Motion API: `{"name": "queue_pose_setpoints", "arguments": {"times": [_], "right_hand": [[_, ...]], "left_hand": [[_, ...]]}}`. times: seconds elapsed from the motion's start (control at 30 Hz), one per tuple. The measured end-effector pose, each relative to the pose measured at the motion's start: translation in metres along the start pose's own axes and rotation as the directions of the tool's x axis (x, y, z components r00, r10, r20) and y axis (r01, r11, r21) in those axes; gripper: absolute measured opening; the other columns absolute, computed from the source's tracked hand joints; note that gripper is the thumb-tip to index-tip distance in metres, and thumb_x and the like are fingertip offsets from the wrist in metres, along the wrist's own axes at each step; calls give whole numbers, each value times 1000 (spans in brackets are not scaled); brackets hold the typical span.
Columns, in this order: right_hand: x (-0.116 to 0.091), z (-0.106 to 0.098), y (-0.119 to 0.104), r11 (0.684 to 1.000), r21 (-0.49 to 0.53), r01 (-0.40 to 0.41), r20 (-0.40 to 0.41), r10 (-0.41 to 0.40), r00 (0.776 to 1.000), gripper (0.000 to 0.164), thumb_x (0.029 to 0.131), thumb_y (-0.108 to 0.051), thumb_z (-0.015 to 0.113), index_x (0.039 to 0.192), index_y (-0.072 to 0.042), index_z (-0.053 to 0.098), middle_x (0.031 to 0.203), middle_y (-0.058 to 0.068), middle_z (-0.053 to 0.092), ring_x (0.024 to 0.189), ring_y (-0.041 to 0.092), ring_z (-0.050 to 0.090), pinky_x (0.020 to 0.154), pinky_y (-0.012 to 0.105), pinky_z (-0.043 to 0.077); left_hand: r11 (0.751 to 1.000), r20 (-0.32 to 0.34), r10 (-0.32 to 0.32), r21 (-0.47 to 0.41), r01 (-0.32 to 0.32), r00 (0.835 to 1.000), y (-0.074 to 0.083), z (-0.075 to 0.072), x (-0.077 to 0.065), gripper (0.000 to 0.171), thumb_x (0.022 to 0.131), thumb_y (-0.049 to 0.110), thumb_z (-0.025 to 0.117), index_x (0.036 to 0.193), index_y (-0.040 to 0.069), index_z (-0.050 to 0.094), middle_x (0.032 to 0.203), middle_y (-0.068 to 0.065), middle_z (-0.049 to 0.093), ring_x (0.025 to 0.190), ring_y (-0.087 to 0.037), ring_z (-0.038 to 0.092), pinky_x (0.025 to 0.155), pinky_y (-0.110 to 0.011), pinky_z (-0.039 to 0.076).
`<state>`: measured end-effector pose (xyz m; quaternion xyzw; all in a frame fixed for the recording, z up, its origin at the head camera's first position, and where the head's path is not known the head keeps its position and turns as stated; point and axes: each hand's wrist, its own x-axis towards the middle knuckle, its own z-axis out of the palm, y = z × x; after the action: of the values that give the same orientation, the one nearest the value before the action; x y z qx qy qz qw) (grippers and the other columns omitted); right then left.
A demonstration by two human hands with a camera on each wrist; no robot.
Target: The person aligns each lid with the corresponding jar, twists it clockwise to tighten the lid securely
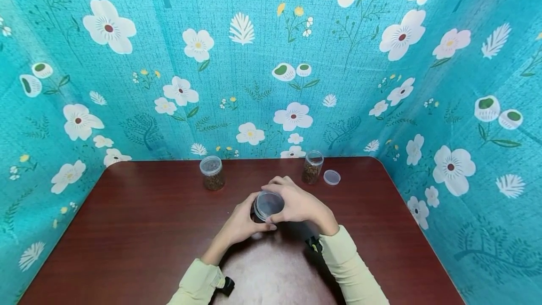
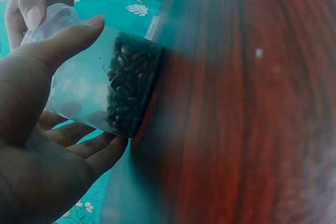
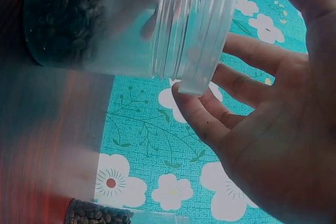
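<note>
In the head view, my left hand and right hand meet around a clear plastic jar near the middle of the table. The jar stands upright, with dark coffee beans filling its lower part in the left wrist view. My left thumb and fingers grip its body from either side. My right fingers and thumb hold the clear screw lid by its edge. The lid sits at the jar's mouth, slightly askew, with screw threads showing below it.
A lidded jar of beans stands at the back, left of my hands. Another jar, without a lid, is at the back right, and a loose lid lies beside it. A flowered turquoise cloth surrounds the brown table.
</note>
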<state>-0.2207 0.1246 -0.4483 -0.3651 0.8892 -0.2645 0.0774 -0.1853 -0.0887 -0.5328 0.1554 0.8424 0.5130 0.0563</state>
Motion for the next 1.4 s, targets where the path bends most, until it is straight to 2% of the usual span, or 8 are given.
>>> {"name": "queue_pose_setpoints", "arguments": {"times": [0.17,0.37,0.7,0.93,1.13,1.4], "right_hand": [[4,1,-1,999,-17,30,24,-30,999,72,77,-29,92,141,-12,65,134,5,61,120,20,49,92,38,55],[8,0,-3,999,-23,39,32,-39,999,70,76,-27,91,139,-11,66,133,5,61,120,21,48,93,38,54],[13,2,-1,997,-62,46,31,-44,999,67,76,-28,92,137,-10,68,130,5,63,118,20,49,93,37,55],[14,4,-1,998,-64,27,34,-25,999,68,75,-27,92,136,-10,68,131,5,63,118,21,50,94,37,54],[13,6,-1,998,-55,6,42,-3,999,67,77,-28,91,137,-11,67,133,6,62,118,21,50,95,39,54],[12,6,1,999,-35,21,41,-19,999,68,75,-27,91,137,-11,67,133,5,62,120,21,51,96,39,54]], "left_hand": [[1000,13,-4,-8,4,1000,-1,-1,-1,92,81,45,91,156,24,43,142,0,64,126,-16,65,103,-42,54],[1000,13,-8,-10,8,1000,-2,-1,-1,90,81,36,92,156,25,43,142,0,64,126,-16,65,103,-41,54],[1000,13,4,-27,-4,1000,-4,0,1,88,82,35,92,155,30,44,142,3,64,126,-15,65,102,-39,54],[1000,21,12,-15,-12,1000,-6,-1,1,88,82,37,91,155,28,44,143,3,63,127,-16,64,103,-41,54],[1000,37,10,-10,-9,999,-7,-2,0,89,82,41,90,156,26,43,143,2,63,125,-14,65,101,-36,54],[1000,45,8,-23,-7,999,-6,-2,-1,90,83,42,90,157,25,42,144,2,63,125,-13,65,102,-36,54]]}}
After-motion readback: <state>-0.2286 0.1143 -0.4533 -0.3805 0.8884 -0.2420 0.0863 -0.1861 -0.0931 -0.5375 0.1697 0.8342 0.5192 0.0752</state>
